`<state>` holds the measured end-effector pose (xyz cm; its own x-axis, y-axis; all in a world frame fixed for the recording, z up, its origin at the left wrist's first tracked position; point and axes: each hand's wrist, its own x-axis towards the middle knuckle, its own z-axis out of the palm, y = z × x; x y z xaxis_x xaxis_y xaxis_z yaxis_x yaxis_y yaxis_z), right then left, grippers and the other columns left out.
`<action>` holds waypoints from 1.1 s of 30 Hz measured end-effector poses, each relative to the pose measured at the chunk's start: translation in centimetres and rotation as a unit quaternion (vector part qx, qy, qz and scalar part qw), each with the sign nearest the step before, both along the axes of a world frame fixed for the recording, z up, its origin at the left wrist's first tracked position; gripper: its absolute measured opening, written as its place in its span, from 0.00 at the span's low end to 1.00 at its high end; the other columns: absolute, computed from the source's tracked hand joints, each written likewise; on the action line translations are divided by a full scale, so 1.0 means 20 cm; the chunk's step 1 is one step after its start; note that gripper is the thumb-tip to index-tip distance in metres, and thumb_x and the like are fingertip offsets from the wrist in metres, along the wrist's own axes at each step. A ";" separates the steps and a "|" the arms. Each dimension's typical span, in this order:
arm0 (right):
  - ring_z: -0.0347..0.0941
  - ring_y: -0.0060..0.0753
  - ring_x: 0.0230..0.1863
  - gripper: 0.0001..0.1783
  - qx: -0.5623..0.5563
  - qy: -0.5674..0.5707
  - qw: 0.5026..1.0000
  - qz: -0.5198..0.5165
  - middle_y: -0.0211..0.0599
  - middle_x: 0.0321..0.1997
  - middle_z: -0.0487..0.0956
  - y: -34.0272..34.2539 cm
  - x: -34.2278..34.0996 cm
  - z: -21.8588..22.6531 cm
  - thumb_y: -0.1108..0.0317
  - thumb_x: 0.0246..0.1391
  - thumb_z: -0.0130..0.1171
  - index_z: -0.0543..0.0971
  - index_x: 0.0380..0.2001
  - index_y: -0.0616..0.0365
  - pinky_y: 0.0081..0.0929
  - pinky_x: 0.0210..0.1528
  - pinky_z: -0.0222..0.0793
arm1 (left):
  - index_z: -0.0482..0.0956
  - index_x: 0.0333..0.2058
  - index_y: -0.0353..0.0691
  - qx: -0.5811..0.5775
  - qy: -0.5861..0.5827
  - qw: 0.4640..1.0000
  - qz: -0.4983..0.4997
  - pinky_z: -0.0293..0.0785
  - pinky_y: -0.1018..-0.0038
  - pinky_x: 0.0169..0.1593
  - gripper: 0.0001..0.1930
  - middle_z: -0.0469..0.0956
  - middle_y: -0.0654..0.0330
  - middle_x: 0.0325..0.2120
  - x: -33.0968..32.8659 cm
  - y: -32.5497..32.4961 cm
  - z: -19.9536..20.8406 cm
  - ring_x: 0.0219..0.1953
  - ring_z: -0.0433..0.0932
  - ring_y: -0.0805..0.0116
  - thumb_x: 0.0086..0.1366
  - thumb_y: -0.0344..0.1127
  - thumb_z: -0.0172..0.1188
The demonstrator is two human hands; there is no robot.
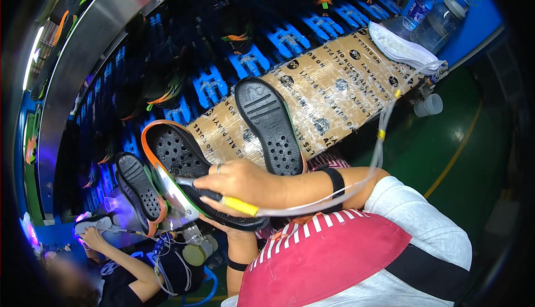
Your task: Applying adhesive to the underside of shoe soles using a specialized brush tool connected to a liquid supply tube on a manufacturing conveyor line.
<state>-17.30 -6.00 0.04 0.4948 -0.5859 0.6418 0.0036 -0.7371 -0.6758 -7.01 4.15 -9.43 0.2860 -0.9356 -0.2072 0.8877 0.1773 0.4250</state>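
A black shoe sole point(177, 154) with a perforated inside and an orange and white rim is tilted over the near left end of the bench. Under its near end, my left hand point(225, 228) supports it, most of the fingers hidden below the sole. My right hand point(242, 184) is closed around a slim brush-like applicator point(185, 181), whose tip lies over the inside of the sole. Clear tubing point(312, 209) with a yellow sleeve runs from the applicator along my right forearm. Close to that hand lies another black sole point(267, 123), perforated at its near end.
Brown printed covering point(334, 84) wraps the bench. A third sole point(139, 193) lies left; a white sole point(404, 49), bottle point(419, 9) and jug point(444, 23) stand far right. Blue racks point(287, 39) line the far side. Another person's hand point(93, 239) works at lower left.
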 end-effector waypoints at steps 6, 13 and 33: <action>0.72 0.37 0.25 0.15 -0.043 0.030 0.988 0.144 0.36 0.22 0.71 0.06 0.00 0.00 0.66 0.40 0.60 0.74 0.35 0.56 0.33 0.29 0.67 | 0.62 0.55 0.42 -0.012 0.002 1.000 0.004 0.65 0.51 0.52 0.29 0.66 0.51 0.50 0.01 0.01 0.02 0.49 0.68 0.52 0.61 0.55 0.42; 0.70 0.35 0.23 0.11 -0.043 -0.043 0.995 -0.078 0.34 0.21 0.71 -0.05 -0.02 0.09 0.68 0.40 0.60 0.74 0.30 0.59 0.28 0.24 0.66 | 0.62 0.55 0.42 -0.001 0.000 1.000 0.000 0.65 0.51 0.53 0.28 0.66 0.52 0.50 0.00 0.00 -0.01 0.49 0.67 0.52 0.62 0.54 0.42; 0.74 0.44 0.28 0.10 0.016 0.017 0.983 0.180 0.44 0.23 0.75 0.09 -0.04 0.00 0.65 0.35 0.58 0.76 0.22 0.59 0.35 0.34 0.69 | 0.62 0.55 0.43 -0.095 0.050 0.994 -0.020 0.63 0.52 0.54 0.26 0.65 0.52 0.51 0.05 -0.11 0.07 0.51 0.66 0.53 0.63 0.52 0.43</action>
